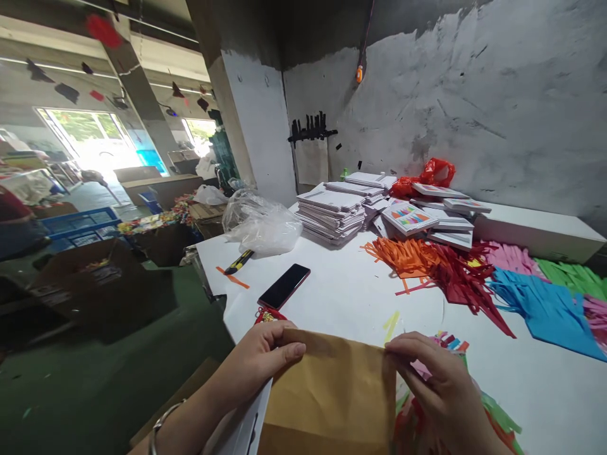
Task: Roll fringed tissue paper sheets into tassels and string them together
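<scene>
A brown kraft paper sheet or bag [334, 392] is stretched between my two hands at the bottom middle; I cannot tell which it is. My left hand [265, 357] pinches its upper left corner, thumb in front. At the upper right corner, my right hand [436, 379] grips the edge between thumb and fingers. Under my left wrist shows the edge of a white board or box [241, 423]. Behind my right hand lies a bunch of multicoloured tissue fringe [497, 414], partly hidden. A phone [284, 285] rests on the white table [341, 284] beyond my left hand.
A yellow-black utility knife [239, 261] and a clear plastic bag [260, 221] are at the table's left side. Stacks of flat white boxes [331, 215] stand at the back. Orange [403, 253], red [455, 278] and blue tissue fringes [554, 309] lie at the right. Cardboard boxes [95, 284] stand on the floor.
</scene>
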A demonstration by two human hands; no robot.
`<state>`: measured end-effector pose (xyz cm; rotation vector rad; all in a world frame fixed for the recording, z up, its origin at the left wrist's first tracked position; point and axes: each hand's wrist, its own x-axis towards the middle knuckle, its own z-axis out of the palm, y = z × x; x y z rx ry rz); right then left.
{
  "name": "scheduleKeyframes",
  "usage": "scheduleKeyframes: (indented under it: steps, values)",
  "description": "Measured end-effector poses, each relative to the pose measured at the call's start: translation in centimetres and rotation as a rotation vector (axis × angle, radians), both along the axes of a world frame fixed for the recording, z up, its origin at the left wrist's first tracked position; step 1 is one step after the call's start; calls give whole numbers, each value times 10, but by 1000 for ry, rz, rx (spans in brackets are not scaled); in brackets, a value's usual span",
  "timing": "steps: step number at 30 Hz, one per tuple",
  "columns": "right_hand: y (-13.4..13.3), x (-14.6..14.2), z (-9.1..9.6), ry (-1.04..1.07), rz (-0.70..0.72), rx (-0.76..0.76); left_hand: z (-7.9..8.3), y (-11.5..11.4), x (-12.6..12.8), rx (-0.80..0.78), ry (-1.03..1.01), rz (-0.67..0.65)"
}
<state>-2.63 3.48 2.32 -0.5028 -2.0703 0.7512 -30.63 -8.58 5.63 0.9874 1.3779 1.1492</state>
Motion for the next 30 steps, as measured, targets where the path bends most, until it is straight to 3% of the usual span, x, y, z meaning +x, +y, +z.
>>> scheduleKeyframes:
  steps: [5, 12, 21, 25, 27, 30]
  values:
    - [-4, -3, 0, 43, -128, 321, 0, 1, 4, -15, -10, 11]
    - [-4, 3, -10, -15, -137, 512, 1, 3, 5, -14, -40, -15]
    - [0, 3, -11, -157, -60, 498, -4, 4, 3, -31, -8, 5]
    - [-2, 0, -8, -129, -4, 519, -7, 11, 2, -5, 127, 61]
    - [-3, -1, -8, -68, 0, 442, -12, 21, 1, 16, 278, 81]
    - [-5, 0, -7, 30, -21, 182, -21, 43, -2, 26, 475, 103]
